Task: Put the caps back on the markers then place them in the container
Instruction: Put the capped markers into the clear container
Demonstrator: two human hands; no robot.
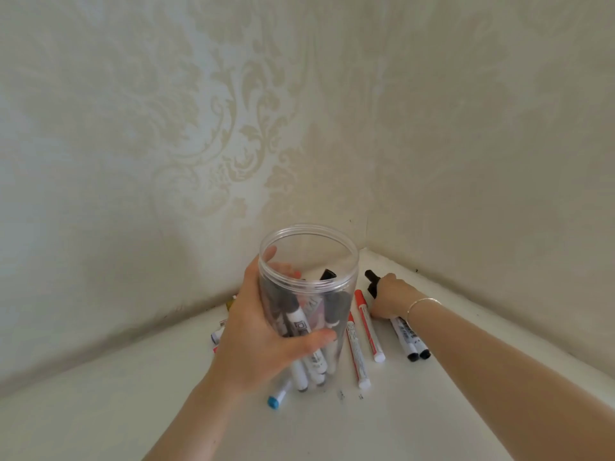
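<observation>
My left hand (263, 331) grips a clear plastic container (309, 261), held up and tilted above the white table, with several black-capped markers inside. My right hand (389, 299) lies on the table to the right, its fingers curled round a black marker (372, 282) whose end sticks out past the hand. Two black-tipped white markers (407, 339) lie partly under that wrist. Two red markers (364, 322) lie between the container and my right hand. A blue-capped marker (279, 395) rests below the container.
The white table (166, 394) sits in a corner of two patterned cream walls. More markers (218, 334) lie behind my left hand, mostly hidden. A thin bracelet (422, 302) is on the right wrist.
</observation>
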